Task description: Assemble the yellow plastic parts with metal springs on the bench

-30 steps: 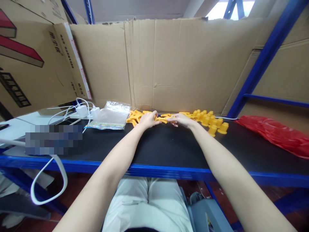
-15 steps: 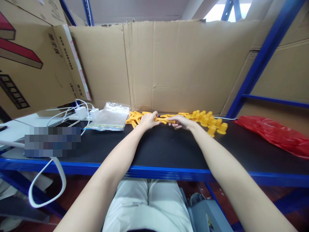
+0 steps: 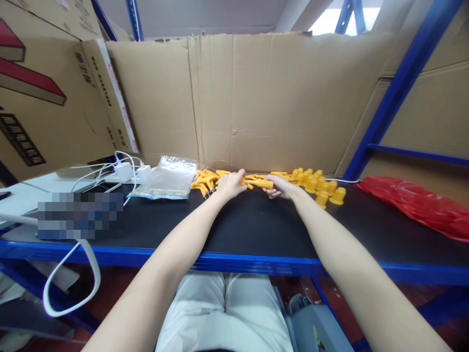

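Note:
Between my two hands is a yellow branched plastic piece (image 3: 262, 184), held just above the back of the black tabletop. My left hand (image 3: 231, 186) is closed around its left end. My right hand (image 3: 281, 187) has its fingers closed at the other end, where a thicker yellow tube-like part shows. More yellow branched pieces (image 3: 205, 180) lie in a pile left of my left hand, with small dark bits at its front edge. Yellow cup-shaped pieces (image 3: 311, 184) with flared rims stand in a group to the right of my right hand.
A clear zip bag (image 3: 166, 183) lies left of the pile, near white chargers (image 3: 124, 170) and cables. At the right is a red plastic bag (image 3: 414, 203). A cardboard sheet (image 3: 286, 107) stands behind the black table (image 3: 252, 230), whose front edge is blue.
Both hands have shifted slightly to the right. More of the thicker yellow end now shows beside my right hand, and dark bits have come into view by the pile.

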`<state>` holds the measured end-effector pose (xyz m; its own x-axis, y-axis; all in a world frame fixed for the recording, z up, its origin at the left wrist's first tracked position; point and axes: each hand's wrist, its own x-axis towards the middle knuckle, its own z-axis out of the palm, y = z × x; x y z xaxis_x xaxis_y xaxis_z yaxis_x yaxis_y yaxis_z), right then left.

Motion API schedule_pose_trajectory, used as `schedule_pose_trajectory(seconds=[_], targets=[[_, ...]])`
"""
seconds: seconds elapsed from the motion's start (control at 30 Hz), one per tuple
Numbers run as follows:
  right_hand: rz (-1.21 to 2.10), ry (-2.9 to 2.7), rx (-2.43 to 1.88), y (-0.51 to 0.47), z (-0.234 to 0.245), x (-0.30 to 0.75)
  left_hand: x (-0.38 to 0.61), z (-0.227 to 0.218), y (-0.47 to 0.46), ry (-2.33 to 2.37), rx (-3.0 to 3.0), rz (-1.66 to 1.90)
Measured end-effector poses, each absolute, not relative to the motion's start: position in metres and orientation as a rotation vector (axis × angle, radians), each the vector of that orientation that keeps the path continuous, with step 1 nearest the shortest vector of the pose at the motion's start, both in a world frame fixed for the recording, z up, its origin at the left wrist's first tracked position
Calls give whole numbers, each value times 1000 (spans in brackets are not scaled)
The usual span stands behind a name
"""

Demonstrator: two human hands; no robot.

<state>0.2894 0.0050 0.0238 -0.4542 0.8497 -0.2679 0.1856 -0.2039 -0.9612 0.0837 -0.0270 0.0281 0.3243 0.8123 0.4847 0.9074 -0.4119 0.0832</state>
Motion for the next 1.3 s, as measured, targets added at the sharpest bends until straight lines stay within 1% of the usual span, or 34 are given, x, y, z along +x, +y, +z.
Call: schedule_pose_trajectory(seconds=[0.27,0.67,0.8,0.9,0.97,1.03,1.3], targets=[[1714,-1481,-1283,2,28,286,84,26,-25,-1579,-2349,-691],[1817,-1422,-1371,6,28,284,83,25,-24,-1608,-2364,-677],[1849,-1472,-1279,1,29,280,78,22,-18,-1631,-2347,-673],[1648,-1567,-1144,-3,27,276,74,19,-14,-1680,-2333,-659],[1460,-1634,-1137,-5,24,274,72,18,-12,-1694,-2334,-644],[1347,-1691,-1152,-4,21,273,72,19,-12,-1698,-2335,-627],[1260,-1738,-1100,0,20,275,73,21,-14,-1698,-2335,-631]])
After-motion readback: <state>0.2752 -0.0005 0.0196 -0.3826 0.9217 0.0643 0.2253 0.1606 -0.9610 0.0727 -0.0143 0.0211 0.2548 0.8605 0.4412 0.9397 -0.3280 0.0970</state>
